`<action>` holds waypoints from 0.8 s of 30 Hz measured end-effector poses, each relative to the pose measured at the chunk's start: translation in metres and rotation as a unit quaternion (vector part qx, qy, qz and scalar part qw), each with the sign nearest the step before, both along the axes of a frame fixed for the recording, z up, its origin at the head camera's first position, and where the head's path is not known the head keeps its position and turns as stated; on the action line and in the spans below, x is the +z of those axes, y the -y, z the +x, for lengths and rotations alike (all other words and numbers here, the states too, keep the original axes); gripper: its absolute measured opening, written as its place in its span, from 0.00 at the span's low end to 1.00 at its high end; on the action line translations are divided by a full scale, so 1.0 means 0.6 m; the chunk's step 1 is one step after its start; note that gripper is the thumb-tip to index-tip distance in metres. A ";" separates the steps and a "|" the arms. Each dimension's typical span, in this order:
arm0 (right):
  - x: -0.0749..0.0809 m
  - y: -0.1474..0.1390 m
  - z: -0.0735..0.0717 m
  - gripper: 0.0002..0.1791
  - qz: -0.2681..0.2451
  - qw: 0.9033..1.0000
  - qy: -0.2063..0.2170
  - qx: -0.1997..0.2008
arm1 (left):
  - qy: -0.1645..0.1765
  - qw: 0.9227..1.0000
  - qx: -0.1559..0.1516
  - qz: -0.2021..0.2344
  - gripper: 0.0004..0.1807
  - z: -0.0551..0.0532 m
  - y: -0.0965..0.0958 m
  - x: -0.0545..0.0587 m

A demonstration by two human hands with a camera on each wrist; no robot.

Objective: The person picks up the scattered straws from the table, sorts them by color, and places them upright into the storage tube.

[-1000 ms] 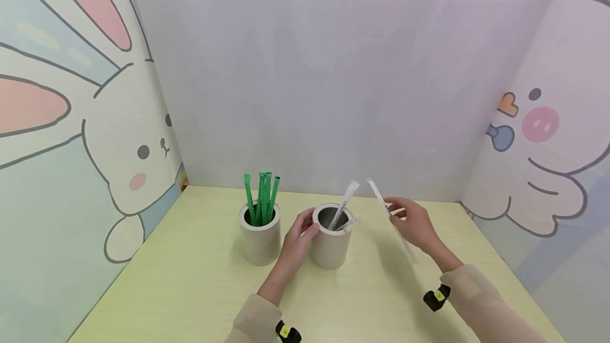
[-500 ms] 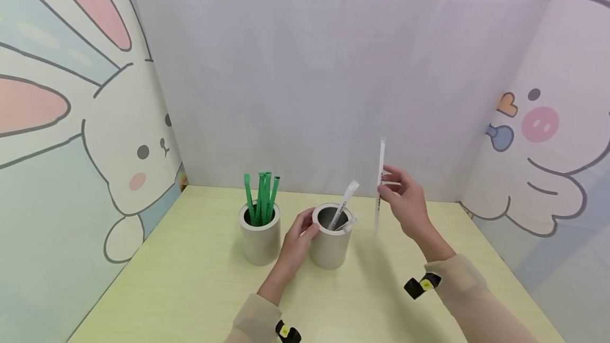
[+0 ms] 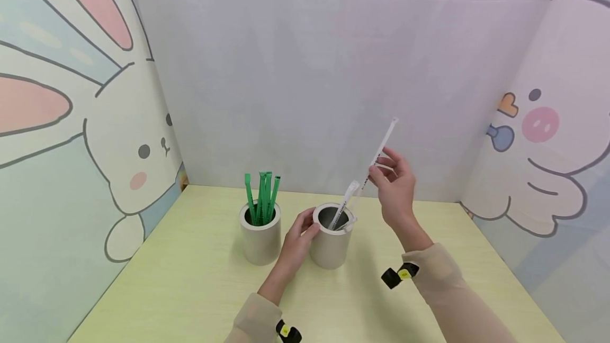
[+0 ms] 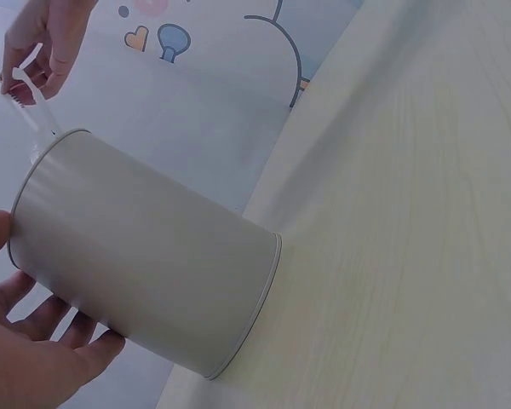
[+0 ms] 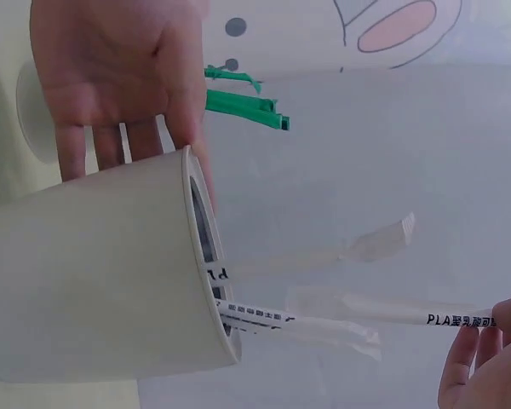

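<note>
My left hand point(image 3: 295, 242) holds the right-hand beige cup point(image 3: 330, 250) by its left side, thumb near the rim and fingers along the wall. Two white paper-wrapped straws point(image 3: 346, 198) lean inside it toward the right. Between thumb and fingers, my right hand point(image 3: 397, 187) pinches another white wrapped straw point(image 3: 387, 137) above and right of that cup. This straw tilts, its lower end close to the cup's mouth. Black printing shows on the held straw point(image 5: 392, 308) in the right wrist view. In the left wrist view the cup point(image 4: 145, 247) stands on the table.
A second beige cup point(image 3: 260, 242) stands to the left, with several green wrapped straws point(image 3: 262, 200) upright in it. The pale yellow table point(image 3: 190, 285) meets a plain grey cloth backdrop point(image 3: 305, 78). Cartoon-printed panels point(image 3: 124, 136) flank both sides.
My right hand has risen and moved left with the straw, whose lower end has swung toward the right-hand cup. My left hand and both cups have stayed put.
</note>
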State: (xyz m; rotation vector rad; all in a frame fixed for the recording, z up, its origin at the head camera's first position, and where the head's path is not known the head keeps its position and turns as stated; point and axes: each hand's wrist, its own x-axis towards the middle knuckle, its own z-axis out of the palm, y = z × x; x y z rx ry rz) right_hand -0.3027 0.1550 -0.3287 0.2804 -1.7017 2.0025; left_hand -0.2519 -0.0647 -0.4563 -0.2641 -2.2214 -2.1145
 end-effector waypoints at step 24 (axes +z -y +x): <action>-0.114 0.051 0.008 0.29 0.017 0.999 0.033 -0.015 | -0.008 1.000 -0.003 -0.010 0.28 0.002 0.002 0.001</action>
